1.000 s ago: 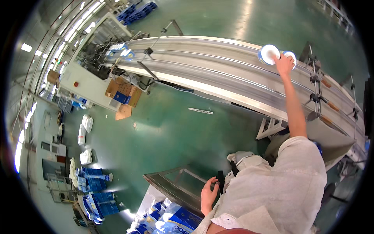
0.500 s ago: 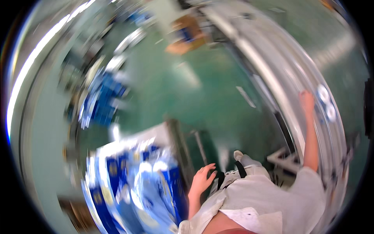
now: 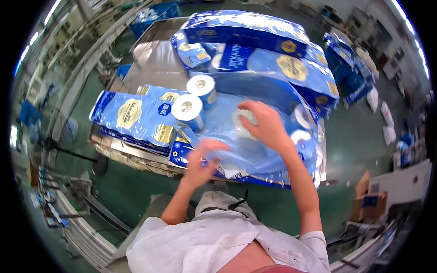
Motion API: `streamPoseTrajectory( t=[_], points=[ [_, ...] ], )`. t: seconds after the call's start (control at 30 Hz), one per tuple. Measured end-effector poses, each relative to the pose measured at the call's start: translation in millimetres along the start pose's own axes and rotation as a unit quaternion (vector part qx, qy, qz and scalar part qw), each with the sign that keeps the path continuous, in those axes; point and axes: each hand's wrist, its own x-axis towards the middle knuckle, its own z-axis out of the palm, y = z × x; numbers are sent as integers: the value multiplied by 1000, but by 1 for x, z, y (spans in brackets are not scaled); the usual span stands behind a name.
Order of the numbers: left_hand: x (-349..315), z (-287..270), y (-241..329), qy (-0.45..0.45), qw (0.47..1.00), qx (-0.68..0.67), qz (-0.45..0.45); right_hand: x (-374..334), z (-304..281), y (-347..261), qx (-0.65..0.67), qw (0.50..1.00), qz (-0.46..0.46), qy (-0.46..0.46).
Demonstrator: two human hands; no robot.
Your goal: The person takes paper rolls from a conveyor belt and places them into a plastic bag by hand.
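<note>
My right hand (image 3: 265, 126) reaches into an open blue plastic bag (image 3: 218, 109), its fingers closed over a white toilet roll (image 3: 242, 122). At the bag's near edge is my left hand (image 3: 201, 164), slightly blurred, with thumb and fingers apart and nothing visible in it. Two loose toilet rolls stand upright just left of the bag opening, the nearer one (image 3: 187, 109) in front of the farther one (image 3: 201, 85). More rolls (image 3: 301, 136) show along the bag's right side, partly covered by the film.
A metal-topped table (image 3: 154, 61) carries the bag and several sealed blue packs, one (image 3: 132, 113) at left and a long one (image 3: 246, 29) at the back. A fan stand (image 3: 98, 164) is on the left floor; a cardboard box (image 3: 368, 204) stands at right.
The view has swung from the rail and aisle to the pack-laden table. My right hand has left the rail beside two rolls and now grips a toilet roll; my left hand is at the bag.
</note>
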Motion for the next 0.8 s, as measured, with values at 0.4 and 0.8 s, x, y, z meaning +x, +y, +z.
streamPoseTrajectory(
  t=[0.4, 0.8],
  points=[
    [26, -54, -153, 199, 940, -174, -217, 152, 123, 23, -287, 888, -114, -340],
    [53, -45, -76, 291, 956, 14, -28, -120, -97, -9, 109, 951, 163, 238]
  ],
)
